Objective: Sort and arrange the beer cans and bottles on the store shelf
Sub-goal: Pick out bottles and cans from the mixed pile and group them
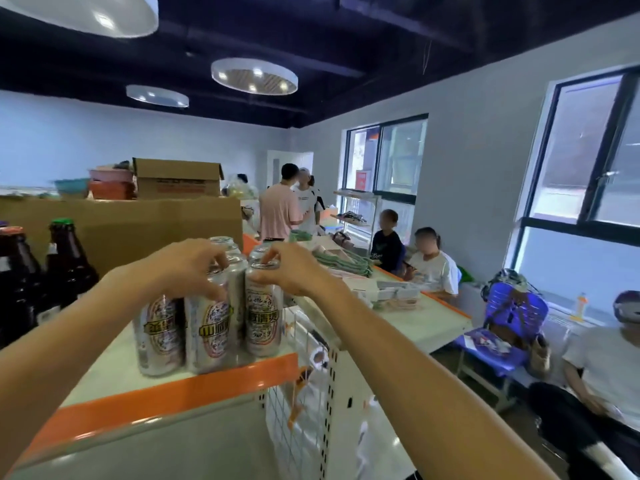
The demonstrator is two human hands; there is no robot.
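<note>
Our left hand [194,268] grips the middle can [209,327] by its top and our right hand [294,271] pinches the right can [263,320] at its rim, both near the shelf's [173,393] front right corner. A careless nudge could tip either over the edge.

Silver beer cans [211,327] with red oval labels and dark banners edged yellow-green. Dark brown bottles [69,268], one capped green, one red. Pale shelf [114,368] trimmed with an orange strip. Brown cardboard boxes [138,230]; purple chair [516,313].
</note>
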